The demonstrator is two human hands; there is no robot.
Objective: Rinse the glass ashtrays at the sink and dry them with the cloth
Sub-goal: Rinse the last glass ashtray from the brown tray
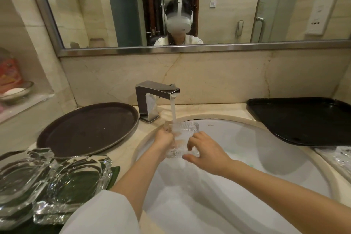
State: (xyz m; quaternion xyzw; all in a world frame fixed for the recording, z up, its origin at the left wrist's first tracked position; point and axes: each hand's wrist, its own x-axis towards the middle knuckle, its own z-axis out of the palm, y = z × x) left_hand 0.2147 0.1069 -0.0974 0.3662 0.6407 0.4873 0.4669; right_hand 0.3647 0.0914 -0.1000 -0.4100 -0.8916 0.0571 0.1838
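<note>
Nearest, at lower left: a white sleeve [98, 213] on the left arm. Just beside it on the tabletop [131, 150], two clear glass ashtrays [53, 182] side by side, touching, on a dark green cloth [114, 173]. Farther in, over the white sink [247, 157]: a third glass ashtray [182, 138], held tilted between both hands under running water [173, 112]. Left hand [164, 138] clasping its left edge, fingers curled around the glass. Right hand [205, 150] on its right edge, fingers [193, 139] bent and pinching the rim, thumb stretched toward the near side. At far right edge, more glassware [343, 159], only partly in view. Beyond the ashtrays at left, a round brown tray [89, 129]; at right, a black rectangular tray [303, 119]. Behind the sink, a square chrome faucet [155, 97], then a marble wall and a mirror [228, 5] reflecting a person in a white headset.
</note>
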